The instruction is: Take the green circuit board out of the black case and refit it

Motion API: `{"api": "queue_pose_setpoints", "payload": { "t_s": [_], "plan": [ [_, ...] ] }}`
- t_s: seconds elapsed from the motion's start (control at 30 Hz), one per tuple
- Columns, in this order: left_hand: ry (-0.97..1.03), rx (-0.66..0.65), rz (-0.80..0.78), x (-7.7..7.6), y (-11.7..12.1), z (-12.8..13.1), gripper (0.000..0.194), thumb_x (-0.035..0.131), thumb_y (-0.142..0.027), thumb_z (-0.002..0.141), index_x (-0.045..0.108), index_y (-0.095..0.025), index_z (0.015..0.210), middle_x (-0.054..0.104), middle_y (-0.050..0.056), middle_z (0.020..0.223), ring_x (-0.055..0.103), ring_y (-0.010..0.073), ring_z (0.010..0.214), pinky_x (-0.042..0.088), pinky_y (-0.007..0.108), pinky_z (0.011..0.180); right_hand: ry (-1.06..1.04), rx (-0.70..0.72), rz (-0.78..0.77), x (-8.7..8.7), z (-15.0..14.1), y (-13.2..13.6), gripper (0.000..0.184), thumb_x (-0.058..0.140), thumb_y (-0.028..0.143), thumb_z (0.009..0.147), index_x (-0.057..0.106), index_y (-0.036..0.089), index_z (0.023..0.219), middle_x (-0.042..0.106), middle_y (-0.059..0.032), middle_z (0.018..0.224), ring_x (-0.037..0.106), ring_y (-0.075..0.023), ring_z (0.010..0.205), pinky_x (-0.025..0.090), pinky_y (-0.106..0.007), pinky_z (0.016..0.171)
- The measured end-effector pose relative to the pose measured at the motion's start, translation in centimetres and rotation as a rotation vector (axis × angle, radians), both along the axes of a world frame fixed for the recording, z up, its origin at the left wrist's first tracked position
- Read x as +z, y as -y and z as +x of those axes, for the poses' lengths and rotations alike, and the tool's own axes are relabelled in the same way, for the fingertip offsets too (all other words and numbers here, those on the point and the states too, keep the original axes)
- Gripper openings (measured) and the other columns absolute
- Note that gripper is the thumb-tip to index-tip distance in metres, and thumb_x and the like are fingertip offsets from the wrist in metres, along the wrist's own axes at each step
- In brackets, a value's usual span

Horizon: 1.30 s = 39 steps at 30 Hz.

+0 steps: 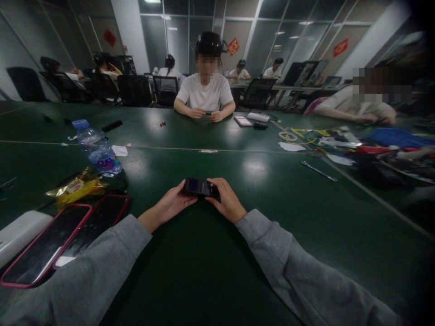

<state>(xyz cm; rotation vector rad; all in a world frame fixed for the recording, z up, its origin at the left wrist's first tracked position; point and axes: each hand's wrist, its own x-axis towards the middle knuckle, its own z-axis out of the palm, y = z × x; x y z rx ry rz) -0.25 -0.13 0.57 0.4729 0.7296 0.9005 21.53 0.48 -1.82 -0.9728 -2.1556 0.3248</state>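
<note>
Between my two hands is a small black handheld device with a dark screen on its left part and small markings or buttons to the right. My left hand grips its left end, thumb along the top edge and fingers beneath. At the right end, my right hand closes round it, with fingers over the top and thumb at the near side. The device is held low over the green table; whether it touches the surface I cannot tell. Its exact kind is not clear.
To my left are a water bottle, a yellow snack packet, two phones in red cases and a white box-like object. Rightward lie a wrench and piled cables. A person sits opposite.
</note>
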Motion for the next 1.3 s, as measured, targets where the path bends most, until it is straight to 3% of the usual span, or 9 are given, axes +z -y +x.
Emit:
{"api": "queue_pose_setpoints", "payload": {
  "t_s": [0.23, 0.47, 0.73, 1.3],
  "plan": [
    [0.018, -0.009, 0.007, -0.33, -0.08, -0.09, 0.04, 0.049, -0.03, 0.095, 0.05, -0.009, 0.13, 0.061, 0.02, 0.121, 0.061, 0.0273, 0.112, 0.043, 0.042, 0.104, 0.018, -0.004, 0.026, 0.2, 0.02, 0.4, 0.055, 0.061, 0.021, 0.085, 0.038, 0.024, 0.135, 0.05, -0.014, 0.122, 0.051, -0.0314, 0.114, 0.046, -0.056, 0.097],
    [-0.009, 0.011, -0.007, -0.54, -0.22, -0.09, 0.041, 0.049, -0.031, 0.095, 0.048, -0.007, 0.13, 0.063, 0.02, 0.114, 0.065, 0.0258, 0.101, 0.046, 0.041, 0.1, -0.003, -0.012, -0.026, 0.06, 0.04, 0.3, 0.055, 0.062, 0.024, 0.084, 0.038, 0.026, 0.134, 0.049, -0.0128, 0.123, 0.052, -0.0315, 0.114, 0.047, -0.057, 0.097],
    [-0.024, 0.031, -0.003, -0.51, -0.24, -0.01, 0.038, 0.047, -0.029, 0.096, 0.05, -0.006, 0.126, 0.064, 0.02, 0.11, 0.067, 0.0253, 0.097, 0.048, 0.04, 0.098, -0.044, 0.017, -0.088, 0.42, 0.02, 0.35, 0.056, 0.064, 0.022, 0.084, 0.038, 0.027, 0.133, 0.052, -0.0107, 0.123, 0.054, -0.0278, 0.114, 0.047, -0.05, 0.099],
    [0.048, 0.021, -0.038, -0.3, -0.26, -0.05, 0.04, 0.045, -0.04, 0.096, 0.051, -0.009, 0.121, 0.065, 0.016, 0.104, 0.066, 0.0276, 0.101, 0.043, 0.043, 0.103, -0.186, 0.006, -0.163, 0.32, 0.1, 0.09, 0.051, 0.065, 0.025, 0.083, 0.04, 0.025, 0.127, 0.054, -0.0096, 0.121, 0.055, -0.0264, 0.113, 0.045, -0.047, 0.099]
  ]
}}
